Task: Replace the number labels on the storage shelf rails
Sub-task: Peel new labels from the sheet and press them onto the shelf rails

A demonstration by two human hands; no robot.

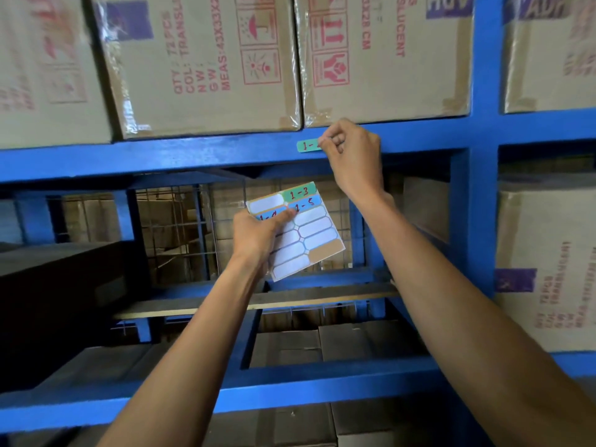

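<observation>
Cardboard boxes (pixel 206 69) fill the shelf at the frame's top, down to the blue rail (pixel 161 156). Below it, mid-frame, the bay lies open up to a wire mesh (pixel 180 227) behind.

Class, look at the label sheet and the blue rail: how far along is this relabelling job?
Done: most slots on the label sheet are peeled bare, so many labels seem used. In hand: the right hand pinches the end of a green label on the blue rail; its second number is hidden. The left hand holds the sheet. Left: labels 1-3, 1-5 and a partly covered blue one remain.
</observation>
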